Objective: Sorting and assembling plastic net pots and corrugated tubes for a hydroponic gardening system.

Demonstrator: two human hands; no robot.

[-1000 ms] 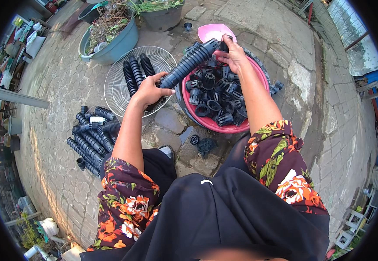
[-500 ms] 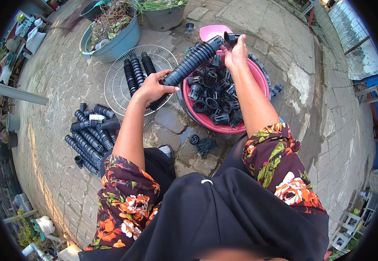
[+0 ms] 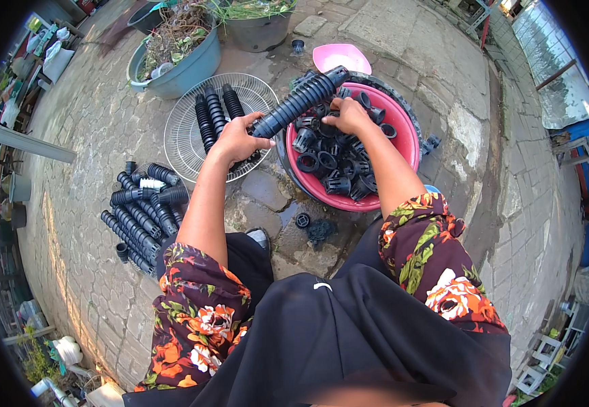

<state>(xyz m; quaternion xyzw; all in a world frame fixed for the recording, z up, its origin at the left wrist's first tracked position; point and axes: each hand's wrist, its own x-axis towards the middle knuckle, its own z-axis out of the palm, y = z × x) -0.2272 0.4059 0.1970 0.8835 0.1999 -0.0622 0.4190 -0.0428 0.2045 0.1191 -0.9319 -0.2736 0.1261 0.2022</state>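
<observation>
My left hand (image 3: 239,138) is closed around the lower end of a long stack of nested black net pots (image 3: 299,103). The stack slants up to the right, its far end above the rim of a pink basin (image 3: 410,146). My right hand (image 3: 350,117) is down at the loose black net pots (image 3: 330,161) heaped in that basin. Its thumb and fingers are apart, over the pots; whether the fingertips touch one is hard to see. Beside my left hand, a white wire basket (image 3: 179,139) holds several more stacks (image 3: 214,112).
At left, a pile of black stacks (image 3: 138,220) lies on the paving. A pink dish (image 3: 342,57) sits behind the basin, and planters (image 3: 196,64) stand at the back. A single net pot (image 3: 302,220) and dark netting (image 3: 321,231) lie near my feet.
My right hand has come down from the stack's far end, where it held a single net pot, to the pots in the basin. My left hand still holds the stack, nearly unmoved.
</observation>
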